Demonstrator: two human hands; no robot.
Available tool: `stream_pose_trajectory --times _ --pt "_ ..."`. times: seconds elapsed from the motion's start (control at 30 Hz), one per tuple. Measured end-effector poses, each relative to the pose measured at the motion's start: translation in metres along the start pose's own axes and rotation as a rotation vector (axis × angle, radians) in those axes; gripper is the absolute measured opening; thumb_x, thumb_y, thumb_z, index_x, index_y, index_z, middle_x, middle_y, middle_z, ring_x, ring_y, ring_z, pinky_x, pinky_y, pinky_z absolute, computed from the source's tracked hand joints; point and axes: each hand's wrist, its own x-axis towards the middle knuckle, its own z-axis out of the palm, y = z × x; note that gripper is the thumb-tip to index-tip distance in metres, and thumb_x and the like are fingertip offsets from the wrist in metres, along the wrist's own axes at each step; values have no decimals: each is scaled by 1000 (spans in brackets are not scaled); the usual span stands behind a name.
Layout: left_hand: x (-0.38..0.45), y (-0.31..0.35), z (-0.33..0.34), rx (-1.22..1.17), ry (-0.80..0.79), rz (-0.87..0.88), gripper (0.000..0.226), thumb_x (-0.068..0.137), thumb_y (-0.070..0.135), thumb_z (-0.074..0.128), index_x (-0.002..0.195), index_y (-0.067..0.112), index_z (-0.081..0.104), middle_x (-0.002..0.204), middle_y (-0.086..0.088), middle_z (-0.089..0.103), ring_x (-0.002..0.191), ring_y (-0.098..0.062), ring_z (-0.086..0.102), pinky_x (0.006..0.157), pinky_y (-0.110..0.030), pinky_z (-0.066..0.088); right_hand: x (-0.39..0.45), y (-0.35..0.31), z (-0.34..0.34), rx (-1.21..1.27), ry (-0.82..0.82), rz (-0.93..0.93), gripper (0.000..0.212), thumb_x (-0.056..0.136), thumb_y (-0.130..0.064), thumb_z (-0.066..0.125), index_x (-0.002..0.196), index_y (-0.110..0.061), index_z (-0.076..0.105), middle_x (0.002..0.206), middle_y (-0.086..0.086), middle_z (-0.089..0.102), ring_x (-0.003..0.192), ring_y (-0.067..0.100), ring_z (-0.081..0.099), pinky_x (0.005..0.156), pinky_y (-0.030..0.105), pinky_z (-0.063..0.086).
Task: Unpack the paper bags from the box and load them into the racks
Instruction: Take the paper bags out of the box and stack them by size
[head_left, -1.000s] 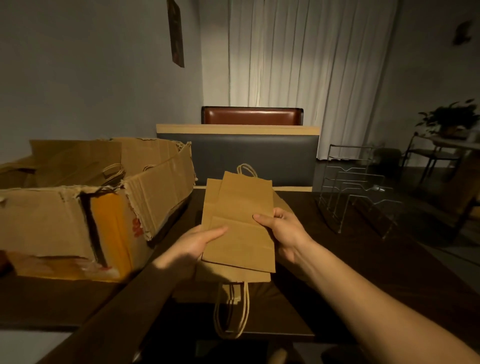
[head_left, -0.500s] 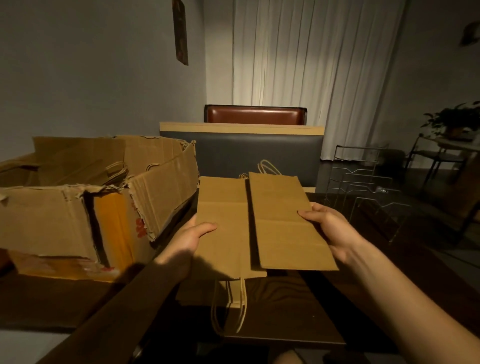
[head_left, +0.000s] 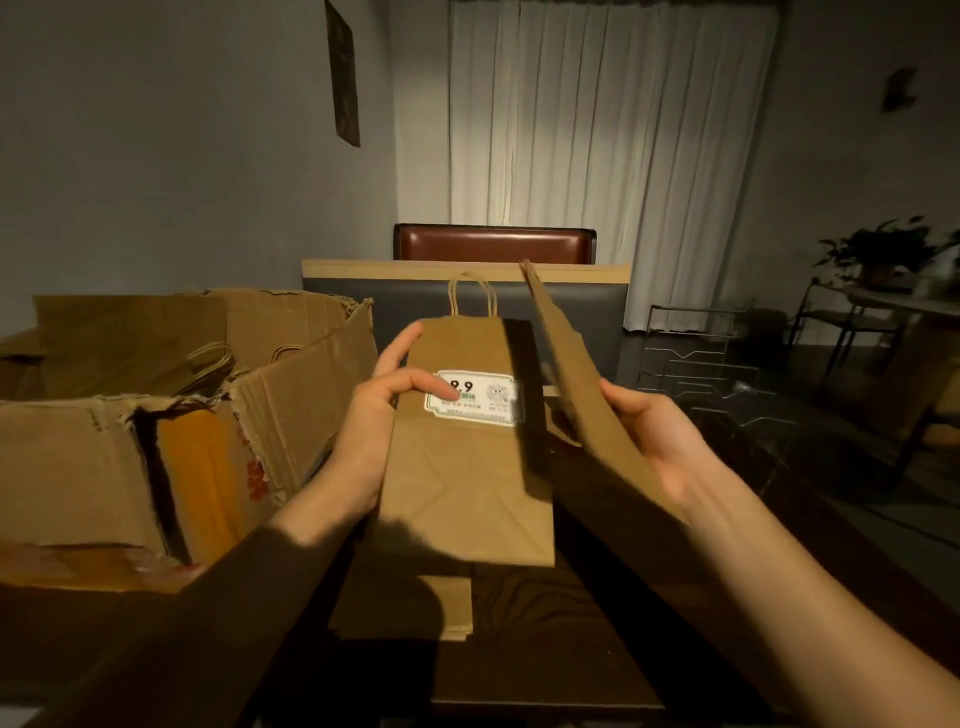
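Head view, hidden: the wire racks (head_left: 711, 379) at right are dim and hard to count; the bags inside the cardboard box (head_left: 171, 415) show only as twisted handles; small label print is unreadable.
Left hand (head_left: 374, 426): grips the labelled paper bag (head_left: 462, 467) by its left edge, thumb on the white sticker (head_left: 475, 397) reading "9.9".
Right hand (head_left: 654, 436): holds the second paper bag (head_left: 582, 395), tilted nearly edge-on.
Look: flat brown kraft, rope handles up.
Count: two bags held above the desk (head_left: 597, 623), more flat bags (head_left: 415, 608) lying beneath.
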Motion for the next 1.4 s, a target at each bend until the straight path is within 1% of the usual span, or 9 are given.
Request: stream_pose_trajectory --times 0.1,0.2,0.33,0.47,0.7,0.93,1.13,1.3,1.4 --pt "-11 -12 11 105 -31 75 21 66 3 81 79 18 77 156 22 27 137 9 32 105 -14 37 3 18 7 -60 -19 25 25 101 -25 49 111 -11 67 87 13 72 80 28 67 76 43 55" --pt "-14 -20 21 -51 20 -6 44 83 -8 67 120 15 66 146 23 37 122 17 46 86 -4 46 13 38 9 -142 -53 -82 19 102 -11 48 114 -9 63 90 11 75 77 24 73 66 37 61" --pt "-12 -30 12 -497 181 -260 40 102 19 48 142 28 46 146 -5 51 123 -24 60 94 -39 53 25 52 11 -294 5 -236 31 98 -3 54 128 -10 61 111 10 74 100 26 72 84 41 58" --pt "-14 -45 -2 -394 118 -370 38 102 5 46 137 15 51 115 -6 73 104 -19 71 78 -32 58 33 74 29 -339 13 -158 36 93 4 58 125 -11 64 109 10 75 99 27 72 80 40 58" --pt "-31 -54 -48 -251 142 -446 31 102 10 47 130 17 59 119 -15 71 101 -26 71 88 -44 56 41 97 45 -286 41 -38 10 92 0 63 100 -5 62 97 17 75 89 31 73 80 46 60" --pt "-34 -68 -65 -135 302 -498 28 104 14 45 110 23 70 112 -14 74 99 -31 72 98 -57 51 37 33 26 -914 453 -498 12 92 -18 68 81 -19 63 83 4 69 80 23 67 77 44 58" --pt "-26 -57 -14 -337 279 -498 26 104 33 47 118 21 65 95 -1 77 89 -12 73 85 -32 57 8 84 95 -1513 -133 -540 30 102 -35 49 89 -21 72 76 -2 68 72 12 62 68 30 48" --pt "-18 -75 -31 -268 306 -459 23 96 12 59 117 17 65 113 -13 73 106 -36 69 100 -61 48 32 95 67 -1233 -12 -606 42 97 -19 59 139 -21 52 138 -2 55 129 15 49 111 31 37" --pt "-9 -75 -39 -172 261 -464 24 95 4 60 118 10 63 112 -15 73 103 -35 71 94 -56 53 45 88 59 -729 114 -185 69 93 -18 68 151 -22 31 129 4 59 116 23 61 100 42 50"
